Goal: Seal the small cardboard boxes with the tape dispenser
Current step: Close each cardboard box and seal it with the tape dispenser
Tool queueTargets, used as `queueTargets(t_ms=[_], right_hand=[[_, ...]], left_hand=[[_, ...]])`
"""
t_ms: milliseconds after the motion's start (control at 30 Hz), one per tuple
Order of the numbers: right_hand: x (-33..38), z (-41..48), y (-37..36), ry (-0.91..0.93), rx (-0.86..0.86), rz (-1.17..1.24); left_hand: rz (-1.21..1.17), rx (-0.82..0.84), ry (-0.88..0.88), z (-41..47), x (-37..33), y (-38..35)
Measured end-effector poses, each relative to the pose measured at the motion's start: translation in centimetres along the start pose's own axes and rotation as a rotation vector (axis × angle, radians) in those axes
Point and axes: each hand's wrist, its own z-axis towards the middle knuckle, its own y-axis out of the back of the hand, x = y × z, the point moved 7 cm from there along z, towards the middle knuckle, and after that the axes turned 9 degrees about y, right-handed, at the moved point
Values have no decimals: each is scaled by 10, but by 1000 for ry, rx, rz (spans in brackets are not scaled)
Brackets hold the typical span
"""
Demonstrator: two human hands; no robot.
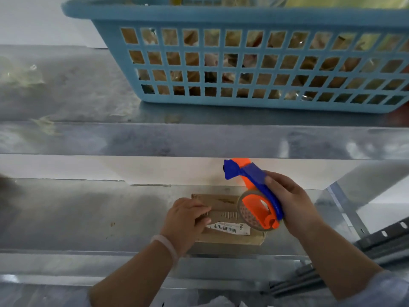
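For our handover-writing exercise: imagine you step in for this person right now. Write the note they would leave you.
Left hand presses on the small cardboard box, lying on the lower metal shelf.
Right hand grips the tape dispenser, raised over the box's right end.
Done: box closed, held steady.
Left: tape on it cannot be told; probably lay a strip along the top seam and cut it.

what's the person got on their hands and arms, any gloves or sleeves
No gloves: the left hand and right hand are bare. A thin pale pink bracelet circles the left wrist. Forearms are uncovered; a light blue-grey fabric sleeve shows high on the right arm.
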Motion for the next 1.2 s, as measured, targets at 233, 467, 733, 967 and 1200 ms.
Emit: queueTargets(t_ms=[233,467,733,967,1200], right_hand=[[-3,10,-22,29,291,-295],[-6,8,-34,114,420,-480],[-2,7,-37,201,457,-495],[-7,11,-37,173,503,-505],[-7,18,-21,100,540,-562]], left_hand=[[17,-53,64,3,8,-6],[-708,126,558,19,17,8],[-1394,501,906,13,2,-9],[-1309,428,1006,7,13,-19],[-1112,283,928,8,21,-15]])
